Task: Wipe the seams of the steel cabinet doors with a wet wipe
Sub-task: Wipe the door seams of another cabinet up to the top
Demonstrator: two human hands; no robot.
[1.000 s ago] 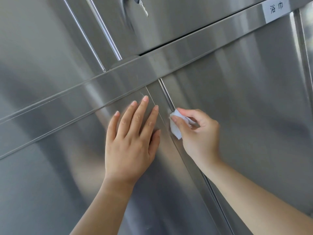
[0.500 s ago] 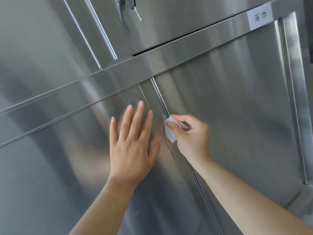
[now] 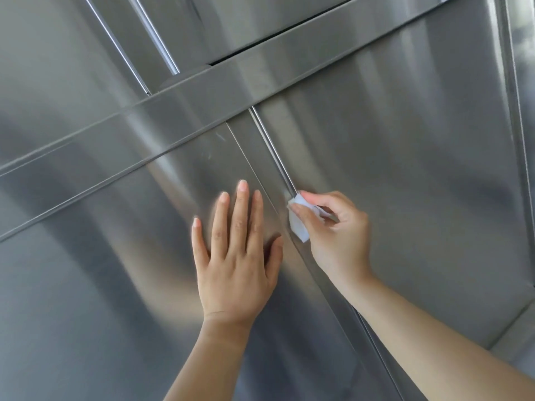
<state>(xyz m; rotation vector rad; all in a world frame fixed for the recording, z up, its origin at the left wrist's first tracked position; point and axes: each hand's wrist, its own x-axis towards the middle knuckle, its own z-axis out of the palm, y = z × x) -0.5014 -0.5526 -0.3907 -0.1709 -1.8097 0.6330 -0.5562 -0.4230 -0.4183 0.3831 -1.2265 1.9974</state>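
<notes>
Head view: left hand (image 3: 236, 264) lies flat, fingers straight and slightly spread, on the brushed-steel left door (image 3: 101, 285). Right hand (image 3: 337, 235) pinches a folded white wipe (image 3: 298, 224) against the vertical seam (image 3: 278, 163) between smooth, reflective doors.

I see the silver-grey brushed stainless-steel cabinet doors (image 3: 101, 285) banded with pale glare streaks and darker smoky reflections; the narrow vertical seam (image 3: 273, 151) between them reads as a dark line edged in bright silver; the small folded wet wipe (image 3: 298, 227) is plain white.
</notes>
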